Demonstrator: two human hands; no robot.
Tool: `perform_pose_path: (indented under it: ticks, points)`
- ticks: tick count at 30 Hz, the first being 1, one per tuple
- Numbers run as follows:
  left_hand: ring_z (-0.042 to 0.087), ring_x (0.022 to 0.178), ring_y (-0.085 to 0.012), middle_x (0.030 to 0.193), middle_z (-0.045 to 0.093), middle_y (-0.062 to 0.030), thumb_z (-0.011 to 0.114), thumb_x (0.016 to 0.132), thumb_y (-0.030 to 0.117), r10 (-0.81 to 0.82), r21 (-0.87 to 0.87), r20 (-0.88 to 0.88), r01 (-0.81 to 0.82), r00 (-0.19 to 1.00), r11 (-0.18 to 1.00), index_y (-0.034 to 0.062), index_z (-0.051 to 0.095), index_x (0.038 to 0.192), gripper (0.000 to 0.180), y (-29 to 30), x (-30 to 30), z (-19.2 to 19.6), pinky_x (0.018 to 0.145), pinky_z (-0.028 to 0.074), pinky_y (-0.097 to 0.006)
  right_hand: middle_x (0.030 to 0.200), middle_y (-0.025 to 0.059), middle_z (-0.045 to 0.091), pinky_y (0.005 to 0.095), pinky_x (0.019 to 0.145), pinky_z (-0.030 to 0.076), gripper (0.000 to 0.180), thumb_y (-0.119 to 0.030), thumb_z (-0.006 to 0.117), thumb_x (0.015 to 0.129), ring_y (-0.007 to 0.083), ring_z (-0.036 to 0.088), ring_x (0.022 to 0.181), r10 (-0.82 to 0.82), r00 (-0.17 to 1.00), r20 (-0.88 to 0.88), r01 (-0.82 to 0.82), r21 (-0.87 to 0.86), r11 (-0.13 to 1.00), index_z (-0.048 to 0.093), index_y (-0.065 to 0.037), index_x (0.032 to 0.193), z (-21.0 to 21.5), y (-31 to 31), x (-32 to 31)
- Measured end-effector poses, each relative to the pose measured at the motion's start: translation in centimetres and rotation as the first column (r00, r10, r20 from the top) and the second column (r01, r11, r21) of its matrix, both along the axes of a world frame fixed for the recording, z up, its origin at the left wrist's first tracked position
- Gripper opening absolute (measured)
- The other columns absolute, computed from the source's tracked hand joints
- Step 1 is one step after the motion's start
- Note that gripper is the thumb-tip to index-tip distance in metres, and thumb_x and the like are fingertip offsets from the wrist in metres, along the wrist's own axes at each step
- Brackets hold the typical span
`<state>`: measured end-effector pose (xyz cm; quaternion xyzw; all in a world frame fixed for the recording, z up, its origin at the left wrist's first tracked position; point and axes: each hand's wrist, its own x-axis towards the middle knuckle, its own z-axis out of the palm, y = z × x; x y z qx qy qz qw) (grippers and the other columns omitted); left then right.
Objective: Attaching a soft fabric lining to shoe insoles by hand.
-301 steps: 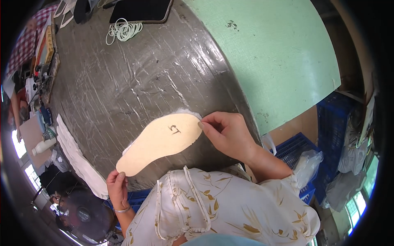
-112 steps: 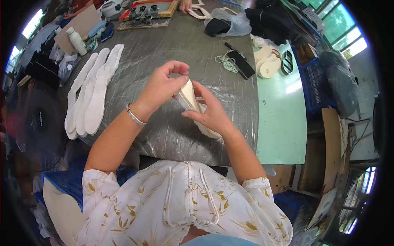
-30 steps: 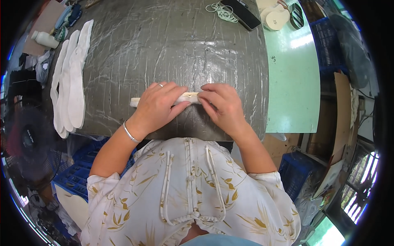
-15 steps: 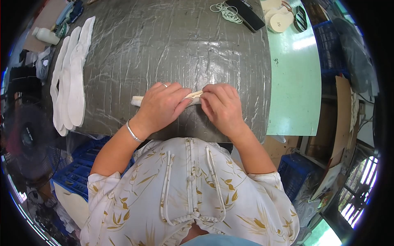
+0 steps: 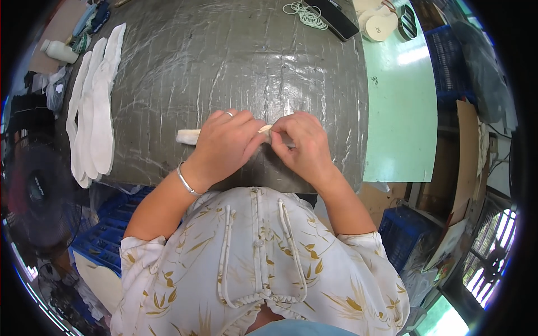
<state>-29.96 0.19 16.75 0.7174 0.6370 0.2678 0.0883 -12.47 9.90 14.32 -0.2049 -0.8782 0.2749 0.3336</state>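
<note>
A cream shoe insole (image 5: pixel 188 136) lies flat near the front edge of the grey plastic-covered table (image 5: pixel 235 61). My left hand (image 5: pixel 227 143), with a ring and a bracelet at the wrist, presses down on its middle and hides most of it. My right hand (image 5: pixel 300 143) pinches the insole's right end between thumb and fingers. Only the left tip and a small bit between the hands show.
A row of white insoles (image 5: pixel 92 109) lies at the table's left edge. A white bottle (image 5: pixel 59 51) stands at far left. White rubber bands (image 5: pixel 305 12) and a black flat object (image 5: pixel 339 19) lie at the back. A green table (image 5: pixel 400 106) adjoins on the right. Blue crates (image 5: pixel 106 238) sit below.
Ten seconds ago the insole lay flat, held by its edge; later both hands held it raised. In the last second both hands stay pressed on it, barely shifting.
</note>
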Motion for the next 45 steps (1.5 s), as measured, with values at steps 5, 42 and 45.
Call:
perform_pose_path:
  ticks: [5, 42, 45]
  points:
    - [0.059, 0.075, -0.0231, 0.084, 0.063, -0.0025, 0.069, 0.085, 0.014, 0.013, -0.035, -0.011, -0.013, 1.000, 0.999, 0.0096, 0.069, 0.092, 0.009, -0.1, 0.1, -0.3, 0.069, 0.043, -0.035, 0.095, 0.0069, 0.068, 0.0421, 0.088, 0.049, 0.016, -0.005, 0.073, 0.079, 0.0266, 0.065, 0.087, -0.048, 0.998, 0.036, 0.048, 0.011, 0.999, 0.069, -0.006, 0.095, 0.9, 0.3, 2.1]
    - [0.059, 0.071, -0.0249, 0.078, 0.062, -0.0044, 0.068, 0.082, 0.010, -0.094, -0.014, -0.009, 0.094, 0.995, 0.995, 0.0078, 0.069, 0.091, 0.009, 1.9, 3.2, -1.1, 0.066, 0.040, -0.036, 0.090, 0.0075, 0.068, 0.0413, 0.083, 0.053, 0.026, -0.010, 0.074, 0.081, 0.0257, 0.066, 0.082, -0.144, 0.989, -0.023, 0.145, 0.013, 0.989, 0.061, -0.006, 0.103, -1.7, -1.1, 3.7]
    - [0.060, 0.072, -0.0251, 0.078, 0.063, -0.0047, 0.069, 0.082, 0.010, -0.074, -0.028, 0.003, 0.074, 0.997, 0.997, 0.0072, 0.069, 0.091, 0.010, 1.7, 3.4, -0.8, 0.067, 0.041, -0.036, 0.096, 0.0092, 0.069, 0.0397, 0.076, 0.052, 0.035, -0.007, 0.074, 0.080, 0.0292, 0.066, 0.087, -0.154, 0.988, -0.012, 0.150, -0.168, 0.974, 0.064, -0.006, 0.113, -0.9, -0.1, 5.2]
